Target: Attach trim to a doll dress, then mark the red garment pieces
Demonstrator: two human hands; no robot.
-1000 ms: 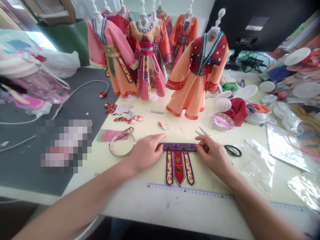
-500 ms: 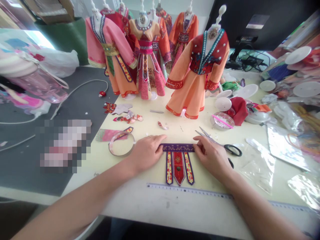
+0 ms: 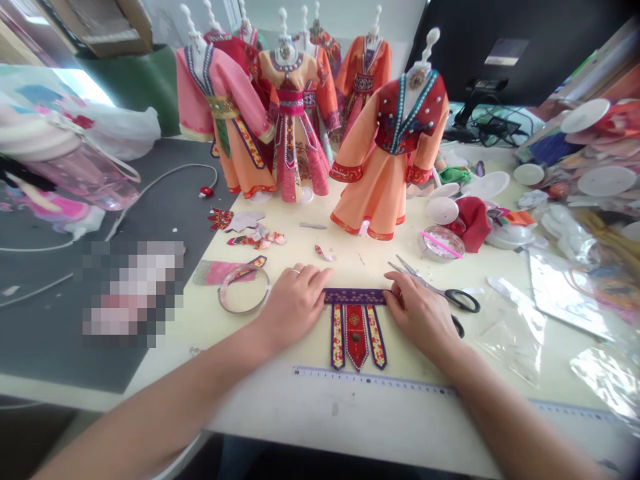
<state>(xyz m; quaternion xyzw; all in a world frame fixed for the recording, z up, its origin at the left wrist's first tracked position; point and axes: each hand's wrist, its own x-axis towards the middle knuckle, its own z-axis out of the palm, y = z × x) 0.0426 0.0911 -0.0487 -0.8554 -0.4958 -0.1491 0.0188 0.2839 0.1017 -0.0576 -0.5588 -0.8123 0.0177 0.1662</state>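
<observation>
A small purple fabric belt (image 3: 355, 296) with a gold pattern lies flat across the table in front of me. Below it hang a red pointed panel (image 3: 356, 327) with a bead-like edge and two yellow floral strips (image 3: 337, 337) bordered in purple. My left hand (image 3: 296, 299) is closed at the belt's left end, fingers bent and pressing it near the tabletop. At the opposite end, my right hand (image 3: 419, 308) pinches the belt between thumb and fingers. Both belt ends are hidden under the fingertips. Scissors (image 3: 463, 300) with black handles lie partly behind my right hand.
A clear ruler (image 3: 370, 381) lies along the front. Left of my left hand are a tape roll (image 3: 220, 300) and fabric scraps (image 3: 250, 220). Dressed doll forms (image 3: 383, 180) stand at the back. A small bowl (image 3: 440, 245) and plastic bags (image 3: 515, 333) are on the right.
The camera view has shifted slightly. My right hand's fingers sit a little differently at the belt's end; both hands stay at the belt, which remains flat.
</observation>
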